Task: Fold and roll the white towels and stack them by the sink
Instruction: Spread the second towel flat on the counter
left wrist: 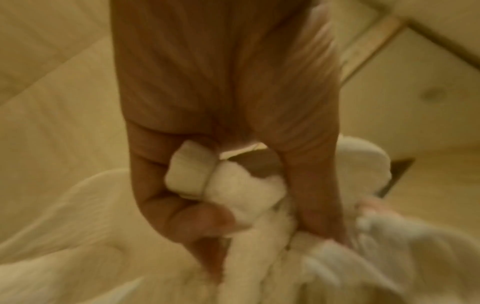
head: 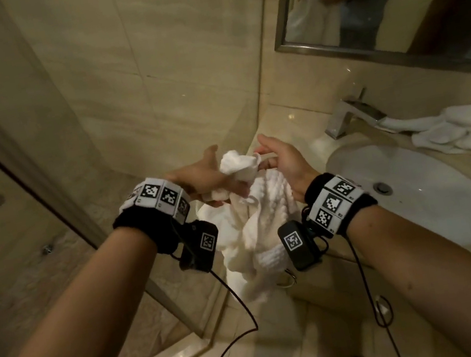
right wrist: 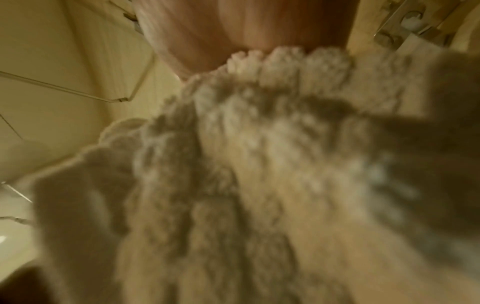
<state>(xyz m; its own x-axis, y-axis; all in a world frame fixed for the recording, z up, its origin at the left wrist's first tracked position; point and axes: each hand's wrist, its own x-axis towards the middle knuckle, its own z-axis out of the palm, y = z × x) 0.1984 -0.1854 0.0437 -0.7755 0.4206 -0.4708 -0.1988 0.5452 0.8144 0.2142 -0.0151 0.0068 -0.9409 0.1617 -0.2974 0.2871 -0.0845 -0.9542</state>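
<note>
Your left hand (head: 209, 179) grasps a bunched edge of the white towel (head: 255, 228); the left wrist view shows fingers (left wrist: 182, 218) curled around the cloth. Your right hand (head: 282, 163) is at the towel's top edge, fingers extended; whether it grips cannot be determined. The towel hangs between both hands, at 9 o'clock from the sink (head: 439, 199). More towels (head: 464, 125) lie at the sink's 1 o'clock, beside the faucet (head: 352, 115).
</note>
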